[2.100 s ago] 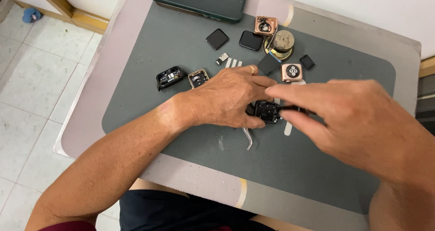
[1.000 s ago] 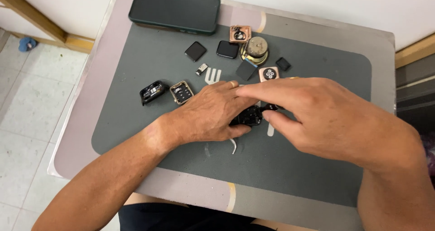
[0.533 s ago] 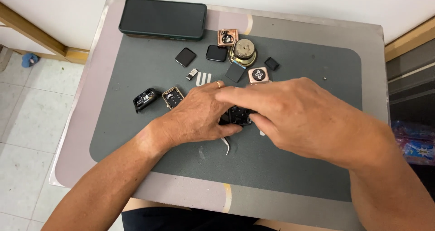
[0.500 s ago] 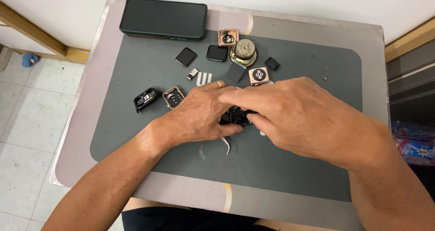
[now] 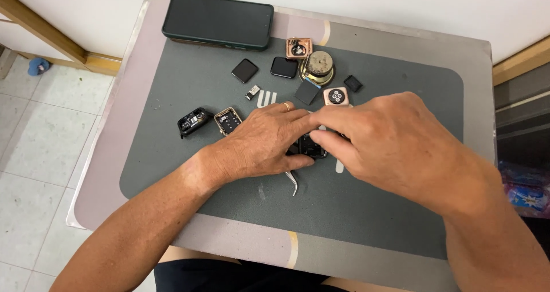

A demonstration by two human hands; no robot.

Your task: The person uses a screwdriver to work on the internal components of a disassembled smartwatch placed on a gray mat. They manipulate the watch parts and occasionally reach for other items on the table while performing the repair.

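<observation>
Hands: L (image 5: 258,146) + R (image 5: 395,140) pinch watch case (image 5: 311,146) | small, black, open-faced | on mat (image 5: 366,212)

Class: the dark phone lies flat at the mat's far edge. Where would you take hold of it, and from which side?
Probably take the phone across its two long edges, coming from above: it lies flat, screen up, with open surface along both.

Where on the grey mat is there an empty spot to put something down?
The grey mat is bare at its near right, below the right hand, and at its near left, below the black watch case. The far right corner beyond the small black square is free too. It is crowded between the phone and the left hand.
</observation>
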